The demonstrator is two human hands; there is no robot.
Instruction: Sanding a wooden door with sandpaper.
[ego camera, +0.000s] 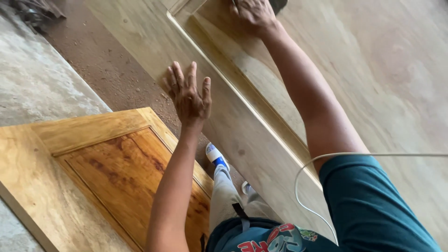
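On the pale unfinished door panel [242,135], the left hand [189,95] lies flat, fingers spread, steadying its edge. Farther up, the right hand [254,14] is clamped on a dark tool [279,4], mostly out of frame, a white cord [308,163] trailing. Sanding seems underway; next calls for even pressure along the moulding. A varnished door [107,168] lies below.

the pale door panel [373,70] lies bare toward its right edge — open passage; only a white cable [308,163] crosses its near edge, and the raised moulding [242,98] rims it.
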